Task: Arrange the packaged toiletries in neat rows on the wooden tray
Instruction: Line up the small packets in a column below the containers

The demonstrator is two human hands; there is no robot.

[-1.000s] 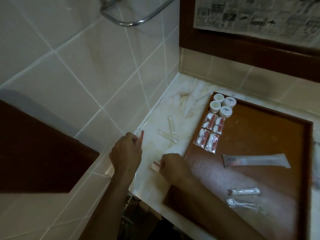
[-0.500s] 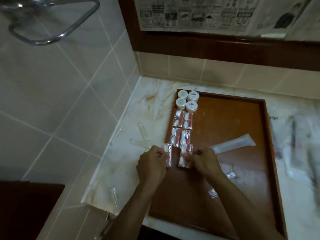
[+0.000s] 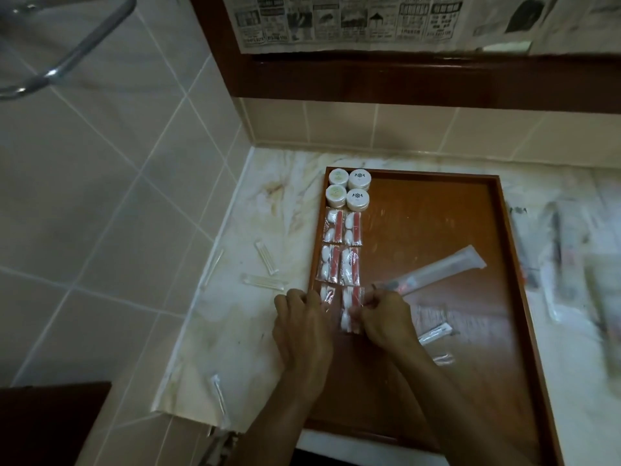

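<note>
The wooden tray [image 3: 437, 210] lies on the marble counter. Along its left side stand several round white pots [image 3: 349, 189], and below them two rows of clear red-and-white packets [image 3: 340, 247]. My left hand [image 3: 302, 322] pinches a further packet [image 3: 326, 295] at the tray's left edge. My right hand [image 3: 384, 319] pinches a second packet [image 3: 349, 309] beside it, both just below the rows. A long wrapped toothbrush [image 3: 440, 270] lies slanted across the tray's middle, and small sachets [image 3: 435, 332] lie right of my right hand.
Thin clear-wrapped sticks [image 3: 265, 257] lie on the marble counter [image 3: 235, 331] left of the tray, one more [image 3: 220, 400] near the front edge. More blurred wrapped items [image 3: 564, 260] lie right of the tray. A tiled wall and a metal rail [image 3: 60, 62] stand left.
Both hands picked packets up from the counter left of the tray and carried them onto the tray. Now the two packets sit lower, side by side under the rows.
</note>
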